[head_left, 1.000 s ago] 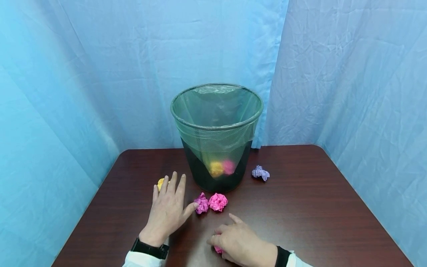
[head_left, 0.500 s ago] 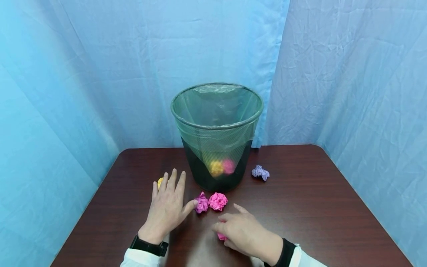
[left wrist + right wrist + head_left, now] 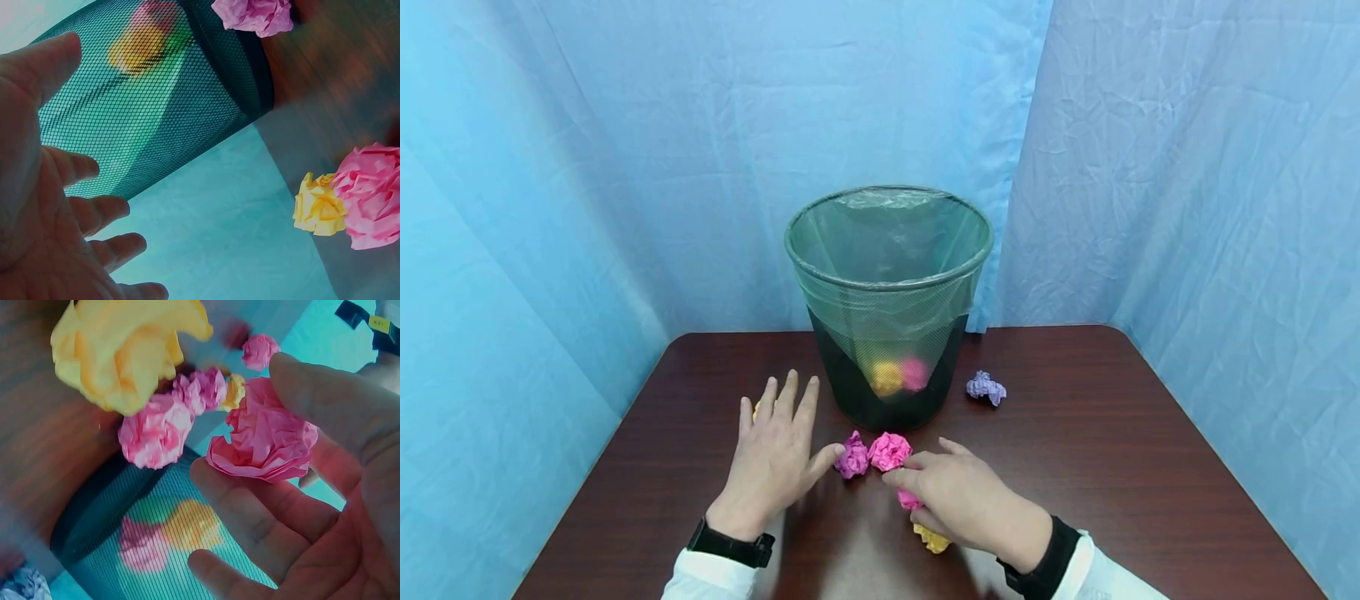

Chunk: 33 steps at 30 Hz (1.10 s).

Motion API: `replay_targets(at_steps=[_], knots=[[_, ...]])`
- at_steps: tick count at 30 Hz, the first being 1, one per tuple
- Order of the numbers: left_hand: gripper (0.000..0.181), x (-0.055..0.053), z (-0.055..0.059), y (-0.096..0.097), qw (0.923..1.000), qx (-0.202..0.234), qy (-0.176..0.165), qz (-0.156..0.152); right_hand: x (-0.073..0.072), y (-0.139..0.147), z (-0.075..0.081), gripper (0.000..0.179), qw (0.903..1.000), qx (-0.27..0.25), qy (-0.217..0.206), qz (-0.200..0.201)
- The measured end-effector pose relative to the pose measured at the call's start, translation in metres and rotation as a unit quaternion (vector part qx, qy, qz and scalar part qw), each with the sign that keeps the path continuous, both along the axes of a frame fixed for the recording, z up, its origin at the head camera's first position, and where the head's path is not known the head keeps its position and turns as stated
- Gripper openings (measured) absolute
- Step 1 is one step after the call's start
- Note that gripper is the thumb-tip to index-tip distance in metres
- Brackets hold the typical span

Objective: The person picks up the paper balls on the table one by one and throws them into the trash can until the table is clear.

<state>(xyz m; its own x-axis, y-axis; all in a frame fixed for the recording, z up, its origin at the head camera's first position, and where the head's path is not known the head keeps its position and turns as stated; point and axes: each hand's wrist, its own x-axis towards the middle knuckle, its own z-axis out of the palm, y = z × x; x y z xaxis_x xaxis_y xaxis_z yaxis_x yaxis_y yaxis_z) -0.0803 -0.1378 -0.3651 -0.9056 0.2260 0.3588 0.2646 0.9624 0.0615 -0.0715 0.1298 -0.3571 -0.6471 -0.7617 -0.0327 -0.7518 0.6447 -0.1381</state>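
Note:
My left hand is spread with straight fingers, palm down, near the bin's left side; its fingers overlap a yellow crumpled paper ball, mostly hidden in the head view. A pink ball sits beside that one. By the left thumb lies a purple paper ball. My right hand pinches a pink paper ball between thumb and fingers. In front of it sits another pink ball, next to the purple one. A second yellow ball shows under the right hand.
A mesh waste bin with a translucent green liner stands at the back of the brown table, a yellow and a pink ball inside. A bluish-purple paper ball lies to its right. Blue cloth hangs around the table.
My right hand has moved forward and right with the pink paper ball, uncovering the yellow ball beneath it. The left hand has shifted slightly forward, covering more of the other yellow ball.

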Motion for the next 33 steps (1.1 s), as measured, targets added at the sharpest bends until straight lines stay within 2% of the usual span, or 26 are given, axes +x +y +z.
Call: replay_targets(at_steps=[13,21,33], knots=[[0.095,0.0,0.013,-0.001,0.9998,-0.004,-0.017,0.001,-0.012,0.012,0.022,0.052,0.9983,-0.034,0.042,-0.023],[0.095,0.0,0.017,-0.002,0.9998,-0.003,-0.017,0.0,-0.022,0.016,0.04,0.049,0.9929,-0.075,0.088,-0.026],[0.096,-0.001,0.021,-0.003,1.0,-0.004,-0.007,0.0,-0.03,0.025,0.071,0.056,0.9865,-0.117,0.095,-0.064]])
